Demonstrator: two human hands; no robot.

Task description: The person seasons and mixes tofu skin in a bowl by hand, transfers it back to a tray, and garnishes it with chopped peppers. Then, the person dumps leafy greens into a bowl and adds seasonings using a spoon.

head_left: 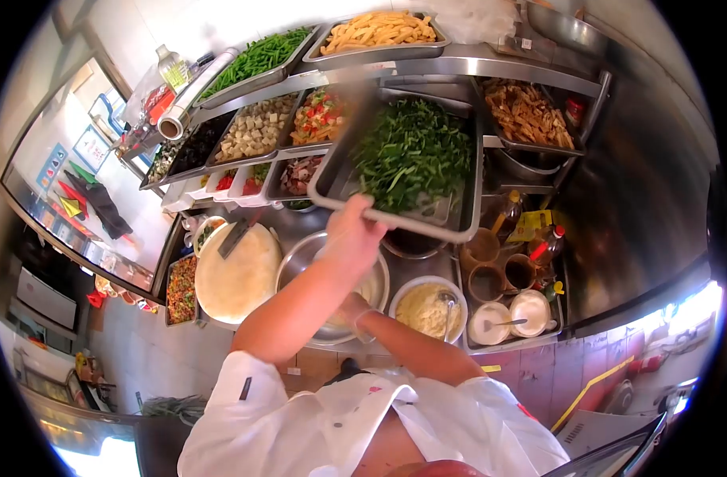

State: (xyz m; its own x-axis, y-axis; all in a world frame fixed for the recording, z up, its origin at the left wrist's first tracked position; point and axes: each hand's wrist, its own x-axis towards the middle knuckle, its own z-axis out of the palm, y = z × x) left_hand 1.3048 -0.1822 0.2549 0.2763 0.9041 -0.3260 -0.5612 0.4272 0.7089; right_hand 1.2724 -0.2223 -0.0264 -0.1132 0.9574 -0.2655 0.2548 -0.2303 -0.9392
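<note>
My left hand (pixel 354 230) is closed on the near edge of a metal tray (pixel 433 229) of chopped green leaves (pixel 415 151). The tray is tilted in front of the shelf. Lower down, my right hand (pixel 351 307) is over a large metal bowl (pixel 298 266), partly behind my left forearm; its fingers are hidden. Left of the bowl lies a round pale board (pixel 240 278) with a cleaver (pixel 238 235) on it. A white bowl (pixel 415 319) of pale yellow food with a spoon stands to the right.
The upper shelf bears trays of green beans (pixel 260 60) and yellow strips (pixel 379 30). Below are trays of pale cubes (pixel 254 131) and brown strips (pixel 522 111). Bottles (pixel 545 246), brown pots (pixel 487 282) and white tubs (pixel 529 312) stand at right. A diced-vegetable tray (pixel 181 290) sits at left.
</note>
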